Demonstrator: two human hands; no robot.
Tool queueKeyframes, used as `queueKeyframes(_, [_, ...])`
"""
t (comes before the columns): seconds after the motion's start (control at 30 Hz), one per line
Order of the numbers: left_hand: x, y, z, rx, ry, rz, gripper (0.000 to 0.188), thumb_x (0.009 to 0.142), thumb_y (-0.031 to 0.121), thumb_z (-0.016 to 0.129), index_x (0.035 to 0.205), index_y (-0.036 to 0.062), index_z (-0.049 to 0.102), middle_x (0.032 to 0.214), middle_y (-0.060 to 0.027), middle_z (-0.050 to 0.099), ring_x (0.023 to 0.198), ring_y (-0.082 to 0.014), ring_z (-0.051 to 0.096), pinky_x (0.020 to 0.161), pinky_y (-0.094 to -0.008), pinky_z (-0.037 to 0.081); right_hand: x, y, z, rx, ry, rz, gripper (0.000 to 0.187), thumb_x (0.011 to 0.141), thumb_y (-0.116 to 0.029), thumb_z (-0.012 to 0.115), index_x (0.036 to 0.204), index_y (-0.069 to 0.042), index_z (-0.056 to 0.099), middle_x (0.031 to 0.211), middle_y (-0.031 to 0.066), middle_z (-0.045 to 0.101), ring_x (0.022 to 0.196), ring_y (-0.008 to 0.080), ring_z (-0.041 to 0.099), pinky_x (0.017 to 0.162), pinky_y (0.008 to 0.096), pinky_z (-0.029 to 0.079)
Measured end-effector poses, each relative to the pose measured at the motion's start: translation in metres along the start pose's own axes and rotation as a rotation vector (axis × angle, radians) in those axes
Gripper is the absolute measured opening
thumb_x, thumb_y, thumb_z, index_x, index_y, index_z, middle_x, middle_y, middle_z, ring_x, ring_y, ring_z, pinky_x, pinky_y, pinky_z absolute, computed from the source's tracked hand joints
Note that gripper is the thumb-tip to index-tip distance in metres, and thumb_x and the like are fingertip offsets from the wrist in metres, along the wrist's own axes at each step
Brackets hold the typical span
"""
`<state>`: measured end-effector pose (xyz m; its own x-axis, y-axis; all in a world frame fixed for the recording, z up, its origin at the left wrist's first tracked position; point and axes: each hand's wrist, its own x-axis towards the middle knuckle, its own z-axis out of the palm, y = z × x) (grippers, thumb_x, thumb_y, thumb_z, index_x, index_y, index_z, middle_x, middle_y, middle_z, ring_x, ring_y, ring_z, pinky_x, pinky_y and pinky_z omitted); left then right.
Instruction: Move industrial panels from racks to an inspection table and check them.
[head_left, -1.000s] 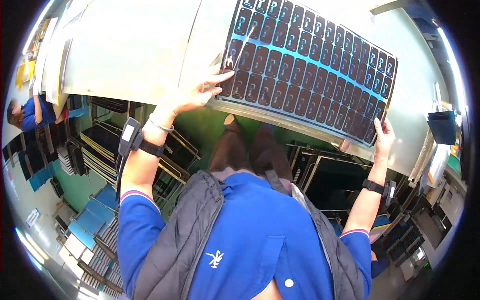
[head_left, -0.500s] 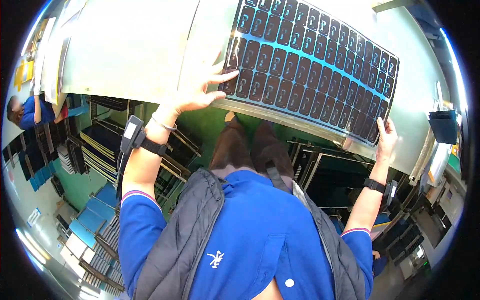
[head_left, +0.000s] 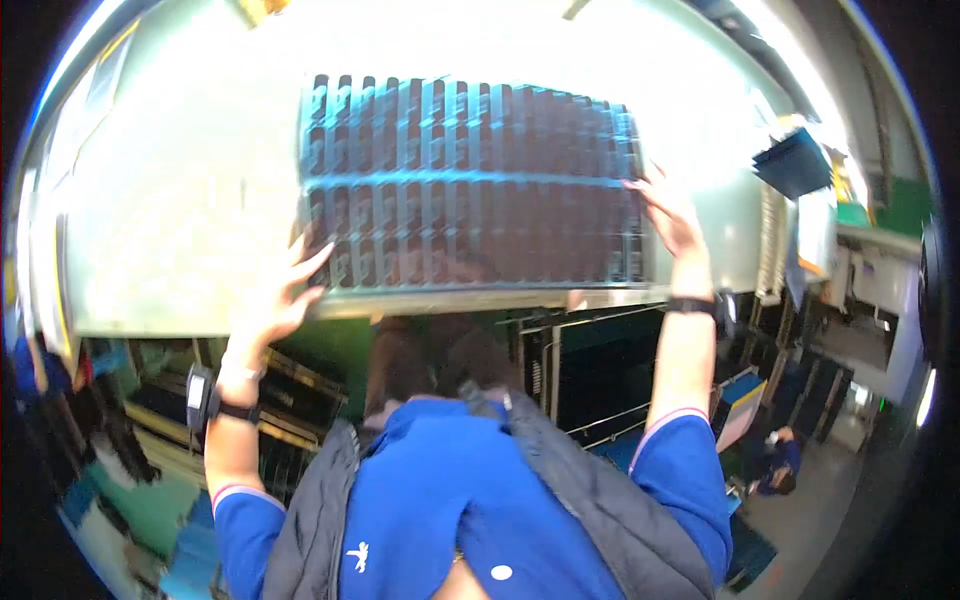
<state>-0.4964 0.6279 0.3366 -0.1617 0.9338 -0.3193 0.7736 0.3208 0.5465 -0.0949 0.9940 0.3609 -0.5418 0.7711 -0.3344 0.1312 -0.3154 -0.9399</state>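
Note:
A wide dark-blue tray (head_left: 470, 180) with rows of slots full of dark flat pieces lies on a pale tabletop (head_left: 170, 220) in front of me. My left hand (head_left: 272, 300) rests at the tray's near left corner with fingers spread against its edge. My right hand (head_left: 668, 212) holds the tray's right edge, fingers on top. Both wrists carry dark bands. The picture is blurred from movement.
Under the table edge stand racks of dark trays (head_left: 590, 370). More stacked trays and blue bins sit at the lower left (head_left: 130, 470). A blue tray (head_left: 800, 160) lies at the table's far right. Another person in blue (head_left: 780, 465) crouches at the lower right.
The view has swung, and the tray now sits squarer and more central. My right hand has moved from the tray's near right corner up along its right edge. My left hand stays at the left corner.

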Motion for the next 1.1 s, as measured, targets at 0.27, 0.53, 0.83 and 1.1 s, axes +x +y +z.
queueKeyframes(0.27, [0.008, 0.016, -0.001, 0.065, 0.068, 0.101, 0.068, 0.062, 0.003, 0.073, 0.127, 0.0138, 0.057, 0.139, -0.0169, 0.043, 0.139, -0.0383, 0.019, 0.113, -0.0509, 0.013, 0.101, 0.023, -0.02, -1.346, 0.36, -0.502, 0.037, 0.089, -0.024, 0.055, 0.123, -0.011, 0.057, 0.122, 0.017, 0.057, 0.115, 0.0348, 0.052, 0.097, 0.045, 0.041])
queueKeyframes(0.53, [0.014, 0.022, -0.001, 0.041, 0.046, 0.061, 0.068, 0.063, 0.001, 0.072, 0.128, 0.0145, 0.056, 0.142, -0.0168, 0.039, 0.14, -0.0374, 0.017, 0.113, -0.0523, 0.009, 0.109, 0.029, -0.028, -1.342, 0.375, -0.361, 0.036, 0.09, -0.026, 0.051, 0.123, -0.011, 0.058, 0.121, 0.0145, 0.059, 0.113, 0.0331, 0.054, 0.099, 0.0417, 0.039])
queueKeyframes(0.83, [0.008, 0.011, -0.001, 0.058, 0.03, 0.069, 0.067, 0.064, 0.003, 0.072, 0.128, 0.0154, 0.056, 0.143, -0.0166, 0.038, 0.14, -0.0378, 0.018, 0.112, -0.0528, 0.013, 0.12, 0.034, -0.025, -1.299, 0.343, -0.418, 0.035, 0.09, -0.027, 0.051, 0.12, -0.01, 0.06, 0.121, 0.0152, 0.059, 0.114, 0.0331, 0.053, 0.099, 0.0419, 0.039])
queueKeyframes(1.1, [-0.009, 0.034, 0.021, 0.488, 0.031, -0.059, 0.061, 0.088, 0.013, 0.049, 0.144, 0.0051, 0.028, 0.152, -0.0127, 0.023, 0.141, -0.0277, 0.02, 0.114, -0.0487, 0.008, 0.109, 0.042, 0.01, -1.563, 0.569, -0.447, 0.052, 0.09, -0.036, 0.053, 0.134, -0.008, 0.046, 0.129, 0.0128, 0.048, 0.118, 0.0343, 0.04, 0.102, 0.0471, 0.033])
